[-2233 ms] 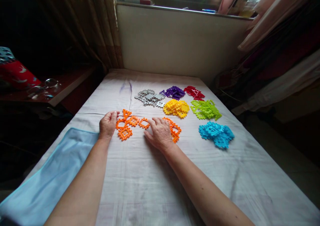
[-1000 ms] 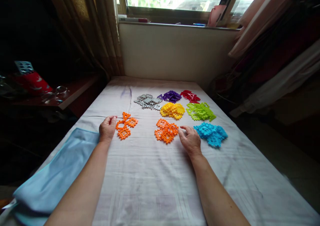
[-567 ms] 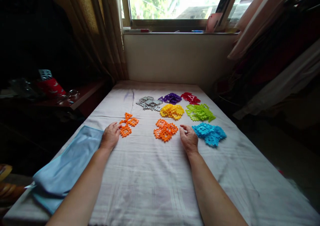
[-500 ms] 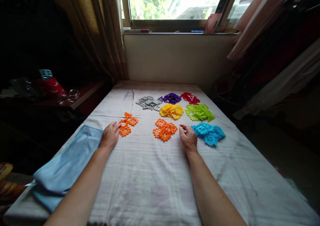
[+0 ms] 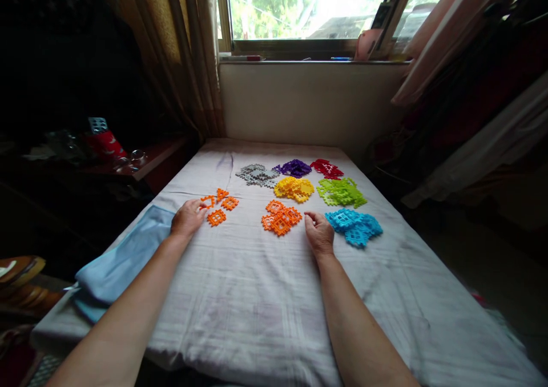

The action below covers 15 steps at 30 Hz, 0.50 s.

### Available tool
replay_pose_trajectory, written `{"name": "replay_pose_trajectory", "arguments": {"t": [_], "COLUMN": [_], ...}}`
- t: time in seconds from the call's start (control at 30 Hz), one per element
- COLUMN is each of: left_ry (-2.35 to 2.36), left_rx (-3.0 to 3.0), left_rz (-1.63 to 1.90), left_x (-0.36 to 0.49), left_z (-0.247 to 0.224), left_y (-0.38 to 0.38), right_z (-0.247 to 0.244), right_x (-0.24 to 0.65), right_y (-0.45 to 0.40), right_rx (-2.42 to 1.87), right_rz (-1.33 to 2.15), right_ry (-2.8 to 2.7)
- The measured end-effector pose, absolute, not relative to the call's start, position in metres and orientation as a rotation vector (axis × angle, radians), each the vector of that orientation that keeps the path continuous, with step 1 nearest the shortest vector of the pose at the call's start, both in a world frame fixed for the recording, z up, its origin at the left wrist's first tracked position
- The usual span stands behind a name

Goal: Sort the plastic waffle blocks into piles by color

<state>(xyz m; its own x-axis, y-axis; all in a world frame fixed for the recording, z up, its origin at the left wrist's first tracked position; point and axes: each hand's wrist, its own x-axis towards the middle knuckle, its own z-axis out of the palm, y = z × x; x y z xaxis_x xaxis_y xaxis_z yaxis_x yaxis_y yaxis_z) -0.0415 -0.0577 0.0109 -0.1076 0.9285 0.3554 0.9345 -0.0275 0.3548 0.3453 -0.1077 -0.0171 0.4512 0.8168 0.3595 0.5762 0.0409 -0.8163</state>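
My left hand (image 5: pixel 188 218) pinches the edge of an orange frame-like interlocking piece (image 5: pixel 208 201) at the left of the cloth. Near it lie a small orange triangular piece (image 5: pixel 221 194) and two orange square pieces, one (image 5: pixel 230 204) to the right and one (image 5: pixel 216 218) closer to me. My right hand (image 5: pixel 319 234) rests on the cloth with its fingers loosely curled, and nothing shows in them. It lies between a pile of orange square pieces (image 5: pixel 281 218) on its left and a pile of blue pieces (image 5: pixel 354 226) on its right.
Behind are piles of yellow (image 5: pixel 294 189), grey (image 5: pixel 257 174), purple (image 5: pixel 295 168), red (image 5: pixel 327 168) and green pieces (image 5: pixel 342 192). A folded light-blue cloth (image 5: pixel 124 267) lies by my left forearm. Beyond the table's left edge stands a dark red shelf (image 5: pixel 158 153) with glasses (image 5: pixel 131 160).
My left hand has drawn the orange frame piece slightly away from the other orange pieces, which now lie more apart. My right hand stays by the piles; the view has shifted slightly.
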Motion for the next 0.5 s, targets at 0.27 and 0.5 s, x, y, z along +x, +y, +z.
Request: {"name": "replay_pose_trajectory", "arguments": {"t": [0.27,0.5], "left_ry": [-1.884,-1.849], "left_rx": [-2.460,-2.557], "left_rz": [-0.907,-0.830], "left_x": [0.068,0.129], "left_z": [0.022,0.006], "left_y": [-0.072,-0.082], "right_z": [-0.014,-0.015], "right_x": [0.344,0.342], "right_y": [-0.108,-0.107], "right_rx": [-1.624,-1.654], "right_rz": [0.312,0.340], "right_ry": [-1.233,-1.226]}}
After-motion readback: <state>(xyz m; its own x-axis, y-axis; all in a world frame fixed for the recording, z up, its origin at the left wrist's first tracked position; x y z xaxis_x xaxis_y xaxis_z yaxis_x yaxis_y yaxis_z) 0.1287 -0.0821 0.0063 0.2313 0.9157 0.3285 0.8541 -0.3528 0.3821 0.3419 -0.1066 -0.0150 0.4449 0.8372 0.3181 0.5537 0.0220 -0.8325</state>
